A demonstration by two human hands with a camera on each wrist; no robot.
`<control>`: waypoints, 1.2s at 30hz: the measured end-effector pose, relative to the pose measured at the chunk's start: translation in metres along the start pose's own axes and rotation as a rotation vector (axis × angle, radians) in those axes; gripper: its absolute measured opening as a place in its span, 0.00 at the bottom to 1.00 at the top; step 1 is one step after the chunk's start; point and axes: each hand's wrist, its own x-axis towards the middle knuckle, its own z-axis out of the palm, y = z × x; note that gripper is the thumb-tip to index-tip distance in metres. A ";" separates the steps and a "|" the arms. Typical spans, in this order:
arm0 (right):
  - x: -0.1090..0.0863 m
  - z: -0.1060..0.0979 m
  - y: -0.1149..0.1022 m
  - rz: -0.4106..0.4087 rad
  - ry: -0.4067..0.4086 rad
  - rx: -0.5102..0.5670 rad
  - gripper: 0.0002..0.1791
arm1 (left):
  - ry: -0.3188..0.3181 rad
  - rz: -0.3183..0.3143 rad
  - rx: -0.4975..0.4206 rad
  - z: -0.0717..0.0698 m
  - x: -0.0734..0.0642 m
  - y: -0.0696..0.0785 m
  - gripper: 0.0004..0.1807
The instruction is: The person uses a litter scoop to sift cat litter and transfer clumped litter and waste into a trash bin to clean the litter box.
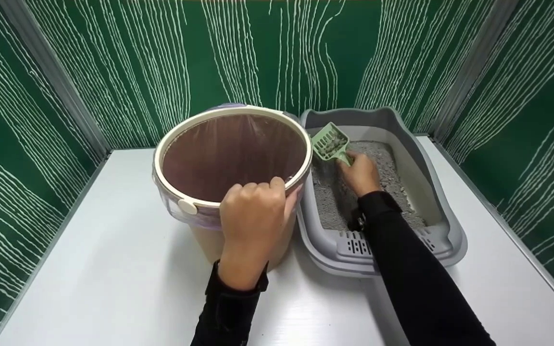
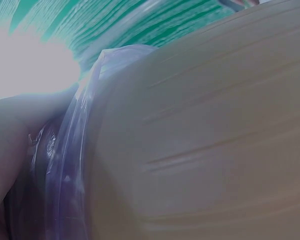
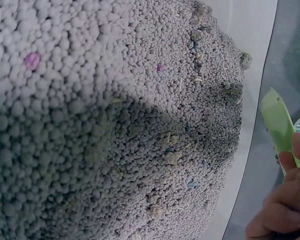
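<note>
My left hand (image 1: pixel 254 216) grips the near right rim of a tall beige trash can (image 1: pixel 205 242) lined with a thin translucent purple bag (image 2: pixel 77 165). My right hand (image 1: pixel 361 174) holds a green slotted litter scoop (image 1: pixel 331 140) by its handle. Some grey clumps lie in the scoop's head, which is above the far left part of a grey litter box (image 1: pixel 438 192). Grey granular cat litter (image 3: pixel 155 115) fills the box floor, with a few coloured grains and pale clumps. In the right wrist view only the scoop's edge shows beside the fingers.
The trash can and litter box stand side by side, nearly touching, on a white table (image 1: pixel 108 250). Green panels (image 1: pixel 277 53) with white wavy lines enclose the back and both sides. A round pale button (image 1: pixel 187 206) sits on the can's rim at the front left.
</note>
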 end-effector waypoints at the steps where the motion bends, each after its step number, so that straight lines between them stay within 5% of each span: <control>1: 0.000 0.000 0.000 -0.002 0.004 -0.001 0.27 | -0.001 0.001 0.001 0.000 0.000 0.000 0.26; 12: 0.003 0.002 0.001 0.010 0.027 0.071 0.23 | -0.012 -0.002 0.000 -0.001 0.000 0.001 0.26; 22: 0.003 -0.001 -0.001 0.095 -0.051 0.225 0.27 | -0.023 -0.005 0.000 0.000 0.000 0.002 0.26; 36: 0.004 0.000 -0.001 0.078 0.043 0.132 0.27 | -0.034 -0.011 -0.003 -0.002 0.000 0.001 0.26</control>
